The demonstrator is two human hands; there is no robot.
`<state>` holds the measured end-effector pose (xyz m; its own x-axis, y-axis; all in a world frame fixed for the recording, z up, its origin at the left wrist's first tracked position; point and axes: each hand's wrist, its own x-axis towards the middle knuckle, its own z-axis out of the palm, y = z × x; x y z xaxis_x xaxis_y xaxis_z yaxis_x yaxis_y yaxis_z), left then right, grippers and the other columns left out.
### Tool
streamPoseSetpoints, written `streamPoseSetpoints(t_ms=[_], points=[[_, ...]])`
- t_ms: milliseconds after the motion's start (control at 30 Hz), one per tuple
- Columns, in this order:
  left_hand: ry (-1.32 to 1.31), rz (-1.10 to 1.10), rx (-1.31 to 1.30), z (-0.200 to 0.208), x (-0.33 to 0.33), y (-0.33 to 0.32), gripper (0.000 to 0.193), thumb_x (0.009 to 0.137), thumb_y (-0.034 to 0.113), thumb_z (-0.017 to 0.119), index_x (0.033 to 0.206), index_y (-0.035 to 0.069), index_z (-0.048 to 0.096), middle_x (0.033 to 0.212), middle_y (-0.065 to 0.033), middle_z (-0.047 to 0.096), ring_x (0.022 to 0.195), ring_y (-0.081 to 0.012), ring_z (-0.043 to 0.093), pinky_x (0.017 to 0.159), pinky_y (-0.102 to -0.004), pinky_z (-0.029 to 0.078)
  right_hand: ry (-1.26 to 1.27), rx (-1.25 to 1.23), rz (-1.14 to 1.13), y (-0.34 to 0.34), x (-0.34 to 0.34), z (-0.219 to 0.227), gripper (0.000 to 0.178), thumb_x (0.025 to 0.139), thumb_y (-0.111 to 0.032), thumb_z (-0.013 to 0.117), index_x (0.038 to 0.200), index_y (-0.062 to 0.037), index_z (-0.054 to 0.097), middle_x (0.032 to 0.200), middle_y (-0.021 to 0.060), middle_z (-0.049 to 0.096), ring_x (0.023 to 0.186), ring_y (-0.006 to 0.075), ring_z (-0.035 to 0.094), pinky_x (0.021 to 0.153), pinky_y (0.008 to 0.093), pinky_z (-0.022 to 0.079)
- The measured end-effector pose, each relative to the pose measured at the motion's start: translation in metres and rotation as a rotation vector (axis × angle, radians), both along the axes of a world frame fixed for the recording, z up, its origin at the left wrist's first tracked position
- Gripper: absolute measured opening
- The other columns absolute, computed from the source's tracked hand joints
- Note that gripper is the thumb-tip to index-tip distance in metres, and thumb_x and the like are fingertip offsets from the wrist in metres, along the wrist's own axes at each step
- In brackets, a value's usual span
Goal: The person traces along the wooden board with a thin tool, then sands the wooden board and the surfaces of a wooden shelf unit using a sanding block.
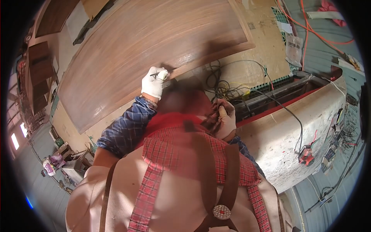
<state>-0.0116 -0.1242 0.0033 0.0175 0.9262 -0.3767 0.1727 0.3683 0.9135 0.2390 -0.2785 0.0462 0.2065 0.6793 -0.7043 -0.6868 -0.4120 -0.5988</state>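
A large wooden panel (pixel 154 42) with brown grain and a raised border lies before me. My left hand (pixel 153 82), in a white glove, is closed around a thin dark pen-like stick (pixel 154 74) at the panel's near edge. Further right, my right hand (pixel 225 119) is off the panel, close to my body. Its pale glove has reddish-brown stains, and its fingers curl inward. Whatever they may hold is hidden. A blurred dark red shape in front of my chest covers part of the space between the hands.
Cardboard (pixel 266 58) lies under the panel. Tangled black cables (pixel 222 91) sit beside my right hand. A pale, spotted bench-like body (pixel 293 135) stands on the right, with a red tool (pixel 306 155) on it. Orange cords (pixel 307 31) cross the floor at far right.
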Motion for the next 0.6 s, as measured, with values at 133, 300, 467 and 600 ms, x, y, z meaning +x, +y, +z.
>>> streamPoseSetpoints(t_ms=[133, 300, 467, 600], points=[[0.028, 0.036, -0.061, 0.001, -0.008, -0.002, 0.016, 0.098, 0.014, 0.066, 0.101, -0.001, 0.065, 0.091, -0.0070, 0.072, 0.087, -0.0123, 0.067, 0.084, -0.0272, 0.052, 0.031, -0.019, 0.041, 0.005, 0.001, 0.003, 0.009, 0.105, -0.007, 0.050, 0.107, -0.0074, 0.059, 0.099, 0.0012, 0.057, 0.066, 0.0032, 0.046, 0.052, 0.0155, 0.037], [0.156, -0.031, -0.014, 0.007, -0.027, -0.002, 0.018, 0.097, 0.017, 0.069, 0.100, -0.001, 0.065, 0.090, -0.0048, 0.072, 0.083, -0.0104, 0.063, 0.082, -0.0261, 0.051, 0.007, -0.026, 0.013, 0.009, -0.006, 0.011, 0.010, 0.105, -0.007, 0.050, 0.106, -0.0069, 0.060, 0.096, 0.0012, 0.058, 0.065, 0.0034, 0.047, 0.053, 0.0159, 0.037], [0.385, -0.064, 0.046, 0.000, -0.065, -0.014, 0.022, 0.096, 0.024, 0.069, 0.097, 0.002, 0.064, 0.085, -0.0106, 0.073, 0.079, -0.0181, 0.069, 0.076, -0.0304, 0.054, 0.001, 0.025, 0.101, 0.016, -0.017, 0.012, 0.011, 0.106, -0.008, 0.049, 0.105, -0.0030, 0.060, 0.097, 0.0032, 0.058, 0.075, 0.0084, 0.052, 0.057, 0.0193, 0.042], [0.445, -0.056, 0.033, -0.010, -0.107, -0.027, 0.021, 0.097, 0.026, 0.067, 0.099, 0.005, 0.064, 0.087, -0.0124, 0.074, 0.081, -0.0242, 0.071, 0.075, -0.0330, 0.055, -0.082, 0.064, 0.184, 0.022, -0.030, 0.015, 0.013, 0.107, -0.010, 0.048, 0.104, -0.0035, 0.060, 0.096, 0.0031, 0.056, 0.073, 0.0087, 0.052, 0.056, 0.0197, 0.042]])
